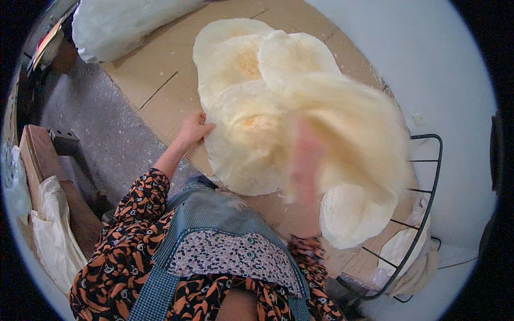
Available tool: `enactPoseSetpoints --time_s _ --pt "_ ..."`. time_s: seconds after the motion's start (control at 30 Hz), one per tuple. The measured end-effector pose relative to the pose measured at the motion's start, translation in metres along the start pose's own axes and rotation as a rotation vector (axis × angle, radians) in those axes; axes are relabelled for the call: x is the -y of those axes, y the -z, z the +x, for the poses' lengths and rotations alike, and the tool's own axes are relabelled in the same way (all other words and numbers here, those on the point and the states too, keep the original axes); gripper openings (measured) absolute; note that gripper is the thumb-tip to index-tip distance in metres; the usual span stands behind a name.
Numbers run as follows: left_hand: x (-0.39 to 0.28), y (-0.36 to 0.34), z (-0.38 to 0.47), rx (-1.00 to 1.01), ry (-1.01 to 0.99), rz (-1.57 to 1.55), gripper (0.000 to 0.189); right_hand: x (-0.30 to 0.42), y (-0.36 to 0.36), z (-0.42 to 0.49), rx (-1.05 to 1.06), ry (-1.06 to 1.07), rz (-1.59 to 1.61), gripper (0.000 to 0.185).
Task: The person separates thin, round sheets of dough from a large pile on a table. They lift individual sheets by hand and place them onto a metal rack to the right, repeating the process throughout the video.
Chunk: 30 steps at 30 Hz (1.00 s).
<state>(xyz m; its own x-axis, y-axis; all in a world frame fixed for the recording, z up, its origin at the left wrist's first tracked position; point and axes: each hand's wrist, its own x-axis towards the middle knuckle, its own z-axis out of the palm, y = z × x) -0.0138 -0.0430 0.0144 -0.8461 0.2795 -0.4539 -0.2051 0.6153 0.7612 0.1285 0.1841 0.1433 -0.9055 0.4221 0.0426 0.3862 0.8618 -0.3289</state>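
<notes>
Several large, thin, round flatbreads (237, 56) lie overlapping on flattened cardboard in front of me. My left hand (195, 129) pinches the left edge of the nearest broad flatbread (241, 160). To the right, my right hand (307, 160) is strongly blurred by motion, against another large flatbread (361, 116) that is blurred too and looks lifted or folded over the others. Whether the right fingers are closed on it cannot be told. A smaller pale flatbread (357, 216) lies below it, at the lower right.
Corrugated cardboard (164, 86) covers the surface under the flatbreads. A large white plastic-wrapped bundle (120, 28) lies at the upper left. A black metal rack (431, 192) stands at the right by the wall. Wooden beams (44, 156) and white cloth (54, 224) are at the left.
</notes>
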Motion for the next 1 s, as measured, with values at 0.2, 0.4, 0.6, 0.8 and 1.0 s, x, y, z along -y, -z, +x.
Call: enactPoseSetpoints --time_s 0.2,0.4,0.6,0.8,1.0 --pt "-0.019 -0.033 -0.014 0.283 0.038 -0.452 0.026 0.043 -0.087 -0.033 0.359 0.027 0.207 0.036" --pt "-0.060 -0.050 -0.033 0.594 0.099 -0.932 0.034 0.027 -0.107 -0.033 -0.234 0.051 0.487 0.039" --pt "-0.117 -0.047 -0.027 0.572 -0.112 -0.816 0.034 -0.112 -0.008 0.047 -0.418 -0.159 0.555 0.032" --pt "-0.139 -0.051 -0.030 0.624 -0.195 -0.670 0.032 -0.207 0.228 -0.030 -0.684 -0.326 1.009 0.035" --pt "-0.141 -0.050 -0.033 0.653 -0.181 -0.554 0.023 -0.361 0.177 -0.162 -1.141 -0.672 1.238 0.038"
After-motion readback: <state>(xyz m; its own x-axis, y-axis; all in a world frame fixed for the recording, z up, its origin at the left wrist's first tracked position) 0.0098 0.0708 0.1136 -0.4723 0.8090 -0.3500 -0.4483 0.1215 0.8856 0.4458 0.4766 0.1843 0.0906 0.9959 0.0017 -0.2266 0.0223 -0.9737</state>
